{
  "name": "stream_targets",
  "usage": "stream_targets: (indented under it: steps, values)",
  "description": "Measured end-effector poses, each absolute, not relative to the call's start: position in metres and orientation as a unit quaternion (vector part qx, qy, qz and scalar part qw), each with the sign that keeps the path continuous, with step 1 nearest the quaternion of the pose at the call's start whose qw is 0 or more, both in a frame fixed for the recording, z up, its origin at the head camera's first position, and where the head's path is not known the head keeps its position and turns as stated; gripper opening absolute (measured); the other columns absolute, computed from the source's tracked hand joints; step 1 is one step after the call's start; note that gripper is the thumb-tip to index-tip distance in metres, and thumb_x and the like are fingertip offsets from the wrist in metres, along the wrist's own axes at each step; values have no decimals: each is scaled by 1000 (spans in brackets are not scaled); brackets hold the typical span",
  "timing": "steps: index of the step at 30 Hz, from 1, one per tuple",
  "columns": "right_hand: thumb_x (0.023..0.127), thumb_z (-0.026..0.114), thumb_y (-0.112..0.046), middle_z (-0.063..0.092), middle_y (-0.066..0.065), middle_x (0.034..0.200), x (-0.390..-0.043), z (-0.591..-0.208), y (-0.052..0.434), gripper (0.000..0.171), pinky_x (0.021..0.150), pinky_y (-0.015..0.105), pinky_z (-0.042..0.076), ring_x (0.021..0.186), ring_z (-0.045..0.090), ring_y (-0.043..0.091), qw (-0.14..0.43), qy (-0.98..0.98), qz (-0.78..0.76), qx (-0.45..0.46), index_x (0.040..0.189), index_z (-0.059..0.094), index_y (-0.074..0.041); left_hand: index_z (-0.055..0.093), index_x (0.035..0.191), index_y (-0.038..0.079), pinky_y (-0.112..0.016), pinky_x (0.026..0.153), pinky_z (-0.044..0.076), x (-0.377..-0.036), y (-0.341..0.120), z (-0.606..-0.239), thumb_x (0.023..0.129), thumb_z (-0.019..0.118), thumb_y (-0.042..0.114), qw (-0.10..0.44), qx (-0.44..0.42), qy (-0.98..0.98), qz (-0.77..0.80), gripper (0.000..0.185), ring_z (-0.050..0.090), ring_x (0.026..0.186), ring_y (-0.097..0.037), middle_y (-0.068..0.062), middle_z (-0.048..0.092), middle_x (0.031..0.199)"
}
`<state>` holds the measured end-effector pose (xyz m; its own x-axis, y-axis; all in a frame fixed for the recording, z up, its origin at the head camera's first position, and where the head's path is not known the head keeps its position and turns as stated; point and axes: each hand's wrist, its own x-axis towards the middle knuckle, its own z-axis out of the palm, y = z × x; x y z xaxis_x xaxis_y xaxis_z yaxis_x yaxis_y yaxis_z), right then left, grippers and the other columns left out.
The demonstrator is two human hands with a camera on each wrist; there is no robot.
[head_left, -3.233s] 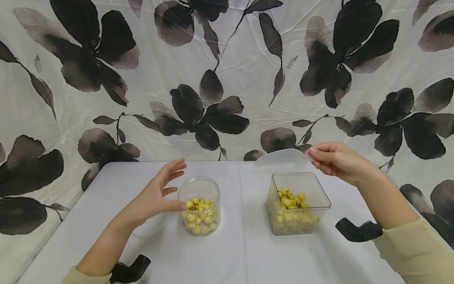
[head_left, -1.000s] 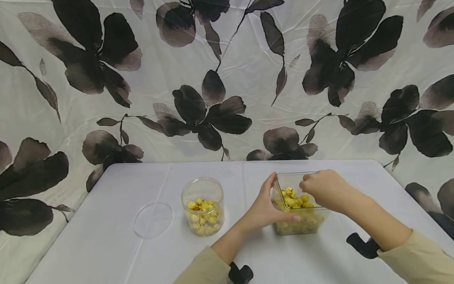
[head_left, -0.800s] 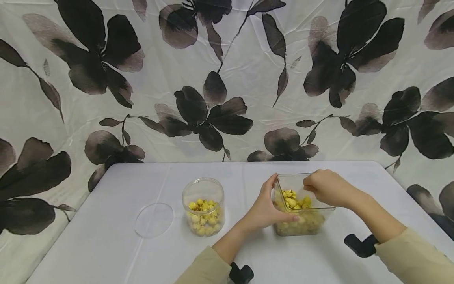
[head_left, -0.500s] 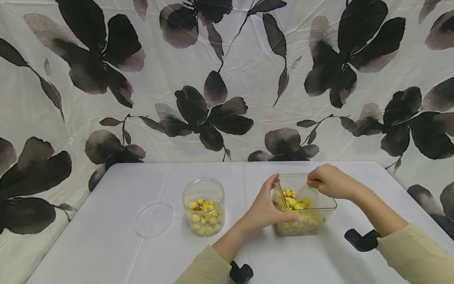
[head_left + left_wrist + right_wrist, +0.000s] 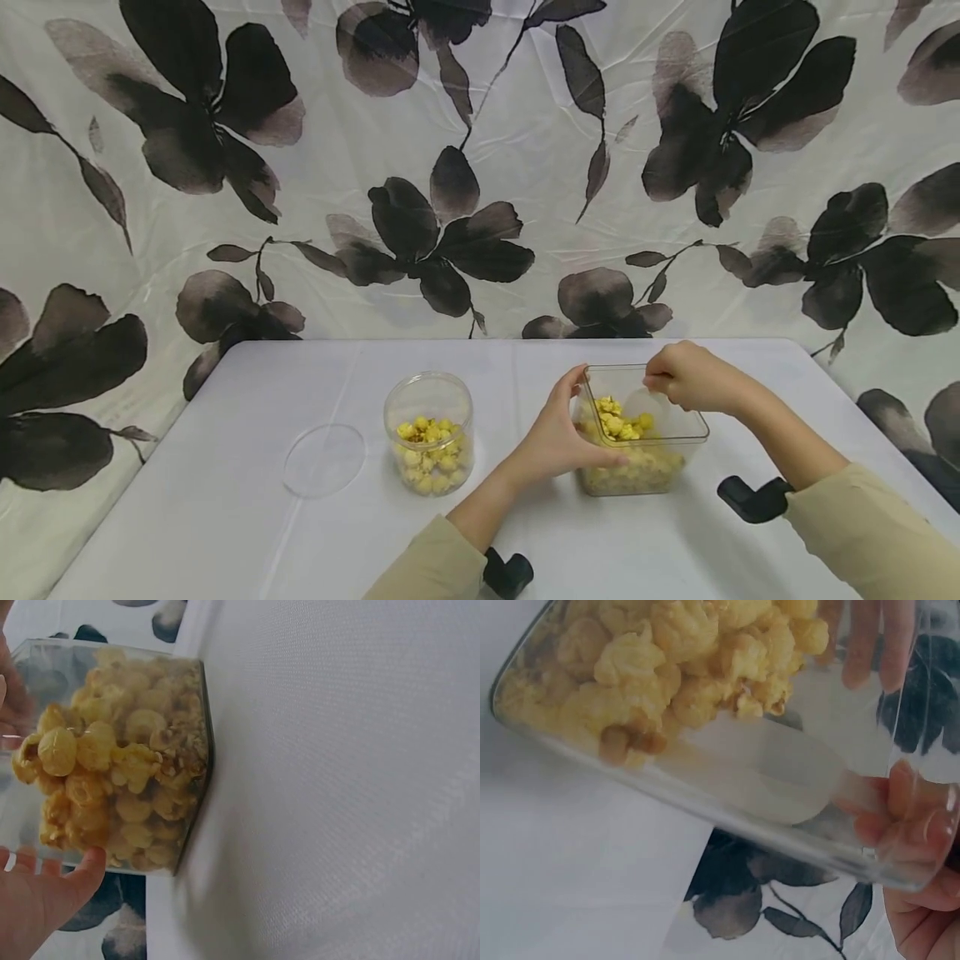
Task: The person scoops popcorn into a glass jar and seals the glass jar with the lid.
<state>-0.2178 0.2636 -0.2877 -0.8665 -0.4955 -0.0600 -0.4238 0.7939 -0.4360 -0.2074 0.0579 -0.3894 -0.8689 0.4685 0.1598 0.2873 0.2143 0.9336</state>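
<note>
On the right of the table stands a clear square tub [image 5: 637, 479] of yellow popcorn [image 5: 622, 425]. My left hand [image 5: 558, 437] grips its left side, thumb on the near wall and fingers round the far side. My right hand [image 5: 697, 379] pinches the handle of a translucent white scoop [image 5: 772, 769] over the tub's right part. Through the tub wall, the right wrist view shows the scoop's blade inside, its tip down in the popcorn. The left wrist view shows popcorn [image 5: 112, 765] heaped against the wall and the left thumb pressed to the tub.
Left of the tub is a clear round jar [image 5: 429, 400], open at the top, partly filled with popcorn. A clear round lid [image 5: 325, 461] lies flat farther left. The white table [image 5: 225, 533] ends at a floral cloth [image 5: 480, 167] behind.
The left hand has left the round jar and taken hold of the square tub. The right hand has brought the scoop down into the tub, then lifted slightly over the last second.
</note>
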Motion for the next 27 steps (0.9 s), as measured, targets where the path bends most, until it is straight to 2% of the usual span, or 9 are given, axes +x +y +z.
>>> stream_targets:
  steps: [6, 12, 27]
  values:
    - [90, 53, 2, 43, -5, 49, -226, -285, 266, 27, 51, 27, 42, 42, 42, 10, 98, 937, -216, -258, 65, 60, -5, 19, 147, 23, -38, 100, 34, -210, 59, -391, 61, 88, 25, 72, 241, 772, 584, 111, 31, 127, -13, 7, 27, 145]
    - [90, 53, 1, 44, -4, 50, -223, -284, 269, 28, 49, 27, 41, 42, 43, 10, 110, 939, -227, -233, 64, 58, -6, 18, 147, 23, -36, 99, 35, -209, 61, -388, 61, 88, 26, 77, 247, 769, 584, 111, 31, 127, -12, 8, 26, 145]
    - [90, 53, 1, 44, -4, 46, -224, -287, 266, 31, 48, 26, 38, 42, 45, 12, 114, 937, -227, -240, 60, 56, -6, 19, 147, 21, -35, 98, 36, -207, 58, -393, 60, 89, 27, 77, 247, 776, 575, 112, 32, 124, -11, 7, 30, 142]
